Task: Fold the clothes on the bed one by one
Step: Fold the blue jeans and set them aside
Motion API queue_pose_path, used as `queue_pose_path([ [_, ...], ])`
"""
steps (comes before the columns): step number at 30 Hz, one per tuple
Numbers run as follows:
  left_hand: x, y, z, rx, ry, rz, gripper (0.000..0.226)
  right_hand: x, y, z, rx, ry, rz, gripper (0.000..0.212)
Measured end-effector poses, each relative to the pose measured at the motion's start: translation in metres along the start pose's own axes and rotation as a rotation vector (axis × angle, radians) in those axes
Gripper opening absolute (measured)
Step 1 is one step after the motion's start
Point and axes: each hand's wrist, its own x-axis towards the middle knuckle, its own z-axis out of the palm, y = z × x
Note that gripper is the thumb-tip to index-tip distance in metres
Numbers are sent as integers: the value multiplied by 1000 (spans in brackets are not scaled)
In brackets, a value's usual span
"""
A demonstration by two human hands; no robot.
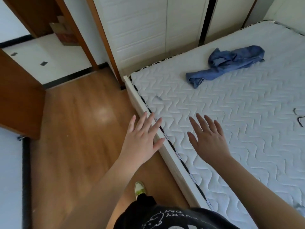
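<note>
Nearest of all, a black printed shirt (173, 219) fills the bottom edge, with a white-and-green shoe (140, 189) just beyond it on the glossy wood-plank floor (74, 129). Both bare hands reach forward with straight, spread fingers, holding nothing: the left hand (142, 138) hovers over the near edge of the bed (239, 129), its fingertips above the white frame rail and black-striped piping, and the right hand (208, 139) is spread over the mattress just inside that edge (whether the palm touches the surface cannot be told). White quilting with a wavy stitched pattern covers the mattress. Well beyond both hands, toward the bed's far side, lies the blue denim garment (227, 63), crumpled into a long twisted heap, one hemmed end pointing back toward the near edge. Behind the bed stand white panelled wardrobe doors (140, 30).
</note>
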Motion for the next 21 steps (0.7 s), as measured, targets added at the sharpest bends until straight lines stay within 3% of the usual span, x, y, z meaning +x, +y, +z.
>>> queue_pose_path([
  [10, 62, -125, 4, -23, -11, 103, 68, 93, -96, -5, -33, -15, 66, 60],
  [21, 206, -148, 23, -17, -34, 291, 69, 177, -57, 0, -90, -43, 247, 62],
])
